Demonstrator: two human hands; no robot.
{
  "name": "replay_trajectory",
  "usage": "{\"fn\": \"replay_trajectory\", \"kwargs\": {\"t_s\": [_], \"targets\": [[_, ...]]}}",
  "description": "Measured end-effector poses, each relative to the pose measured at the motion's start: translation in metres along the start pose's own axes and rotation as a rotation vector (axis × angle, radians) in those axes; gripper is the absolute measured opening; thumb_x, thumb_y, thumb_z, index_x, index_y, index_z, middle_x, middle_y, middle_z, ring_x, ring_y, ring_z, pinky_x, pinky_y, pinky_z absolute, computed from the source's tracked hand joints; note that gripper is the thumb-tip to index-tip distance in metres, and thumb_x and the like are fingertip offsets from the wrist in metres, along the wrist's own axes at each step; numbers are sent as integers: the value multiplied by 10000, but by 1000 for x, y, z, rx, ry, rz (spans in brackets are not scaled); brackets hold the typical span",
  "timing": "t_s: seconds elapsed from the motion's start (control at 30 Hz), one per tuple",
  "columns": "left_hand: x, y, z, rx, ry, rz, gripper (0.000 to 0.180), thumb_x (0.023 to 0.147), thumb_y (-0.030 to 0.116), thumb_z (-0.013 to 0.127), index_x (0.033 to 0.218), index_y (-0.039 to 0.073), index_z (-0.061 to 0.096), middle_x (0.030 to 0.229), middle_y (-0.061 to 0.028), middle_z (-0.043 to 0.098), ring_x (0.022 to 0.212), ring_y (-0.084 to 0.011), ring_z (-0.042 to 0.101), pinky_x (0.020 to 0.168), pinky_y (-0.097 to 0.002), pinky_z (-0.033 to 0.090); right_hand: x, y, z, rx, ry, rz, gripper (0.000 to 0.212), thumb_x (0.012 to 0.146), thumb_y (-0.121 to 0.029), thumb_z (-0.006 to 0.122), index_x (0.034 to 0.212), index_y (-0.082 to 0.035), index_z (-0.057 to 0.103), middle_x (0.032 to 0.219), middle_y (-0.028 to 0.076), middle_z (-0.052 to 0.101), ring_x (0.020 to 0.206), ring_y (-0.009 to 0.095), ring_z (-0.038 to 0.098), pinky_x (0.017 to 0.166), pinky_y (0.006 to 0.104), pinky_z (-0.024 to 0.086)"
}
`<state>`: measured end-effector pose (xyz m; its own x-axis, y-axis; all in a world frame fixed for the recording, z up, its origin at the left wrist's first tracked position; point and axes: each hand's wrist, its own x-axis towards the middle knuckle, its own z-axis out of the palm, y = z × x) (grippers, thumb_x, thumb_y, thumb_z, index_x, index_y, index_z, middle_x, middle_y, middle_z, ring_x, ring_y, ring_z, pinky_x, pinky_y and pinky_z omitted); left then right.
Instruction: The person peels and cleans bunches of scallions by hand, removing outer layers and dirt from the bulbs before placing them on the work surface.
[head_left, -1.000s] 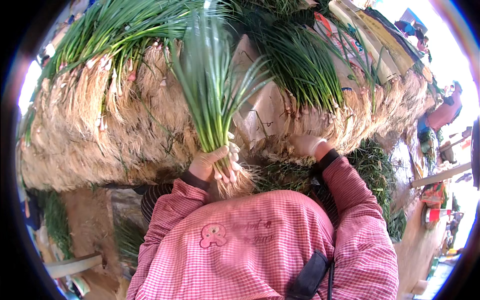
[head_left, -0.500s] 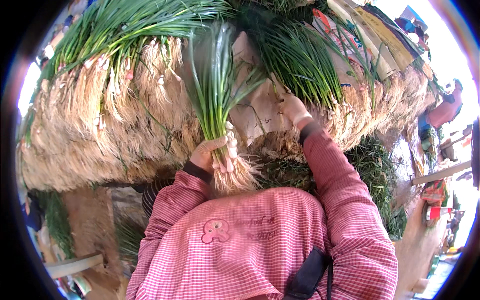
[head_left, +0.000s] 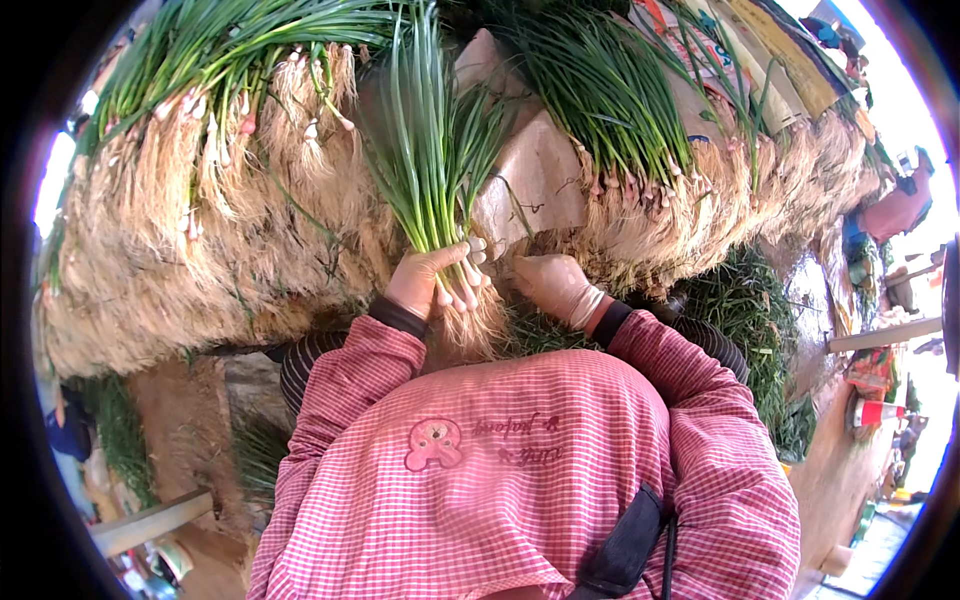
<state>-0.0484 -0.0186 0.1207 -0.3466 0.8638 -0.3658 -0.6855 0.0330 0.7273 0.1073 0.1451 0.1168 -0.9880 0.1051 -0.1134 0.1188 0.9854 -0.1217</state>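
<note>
My left hand is closed around a bunch of green onions. The green leaves point away from me, and the white and pinkish bulbs show beside my fingers, with pale stringy roots hanging below them. Just right of those roots is my right hand, in a thin pale glove, its fingers curled together. Whether anything is pinched in its fingertips cannot be made out. A small gap separates the two hands.
Beyond my hands lies a pale, dirty sheet. Green onions are heaped to its right, and a larger heap lies at the far left, with thick tan roots hanging down. Cut greens are piled at lower right.
My right hand has come back from beside the right-hand heap, moving left and nearer to me, close to the bunch. My left hand keeps its grip and has shifted slightly away from me.
</note>
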Motion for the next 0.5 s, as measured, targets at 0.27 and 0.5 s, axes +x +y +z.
{"fn": "replay_trajectory", "kwargs": {"t_s": [0.27, 0.5], "targets": [[1, -7, 2, 295, 1, 68, 192, 900, 120, 598, 1027, -20, 629, 784, -122, 680, 597, -213, 673, 410, -284, 489, 46, -10, -21, 428, 216, 52, 315, 889, -331, 592, 1047, -61, 619, 928, 165, 656, 816, 307, 645, 687, 399, 506], [-20, 24, -27, -84, -286, 46, 142, 910, 126, 562, 997, 16, 546, 788, -50, 631, 666, -188, 649, 553, -306, 551, 44, 55, -2, 1138, 636, 450, 306, 875, -94, 584, 1179, -110, 616, 999, 113, 673, 882, 217, 643, 749, 333, 541]]}}
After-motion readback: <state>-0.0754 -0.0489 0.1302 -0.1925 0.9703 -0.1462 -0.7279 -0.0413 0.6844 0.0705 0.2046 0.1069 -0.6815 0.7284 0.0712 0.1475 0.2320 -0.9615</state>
